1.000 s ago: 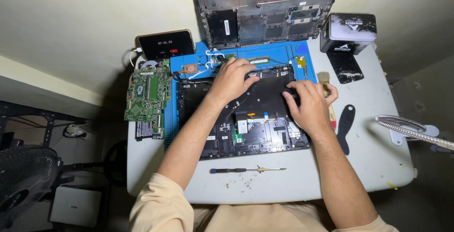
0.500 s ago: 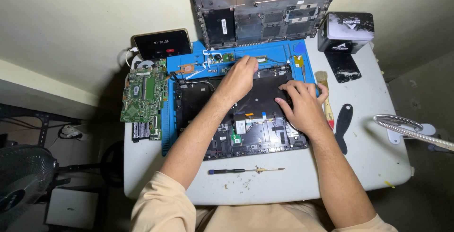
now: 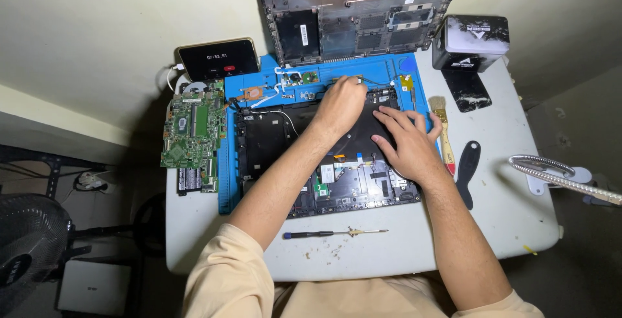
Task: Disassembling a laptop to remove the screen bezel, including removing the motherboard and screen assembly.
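White table (image 3: 492, 227) fills my view, with a blue mat (image 3: 228, 182) on it and a cream wall behind. On the mat lies the opened laptop base (image 3: 337, 182), its long axis running left to right, the hinge edge on the far side. A grey cover (image 3: 356, 7) stands against the wall beyond it.

My left hand (image 3: 340, 105) reaches to the far edge of the base, fingers curled down and pinching at something small by the hinge; what, I cannot tell. My right hand (image 3: 407, 144) lies flat on the base's right part, fingers spread and pointing left.

Left of the mat sits a green circuit board (image 3: 193, 135). A screwdriver (image 3: 334, 232) lies near me, tip pointing right. A brush (image 3: 444, 133) lies right of the base.
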